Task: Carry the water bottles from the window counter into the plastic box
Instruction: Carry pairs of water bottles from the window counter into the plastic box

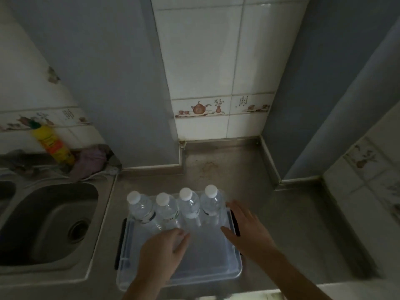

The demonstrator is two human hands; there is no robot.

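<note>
Four water bottles (175, 207) stand upright in a row at the far end of the plastic box (179, 276), touching one another. Over the box, the left hand (163, 249) and right hand (249, 227) hover with fingers released, grasping nothing. A careless brush from either could topple the tight row like dominoes.

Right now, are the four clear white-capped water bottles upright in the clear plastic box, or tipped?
Upright. The four clear white-capped water bottles stand caps-up in a row along the far wall of the clear plastic box. None is lying down.
</note>
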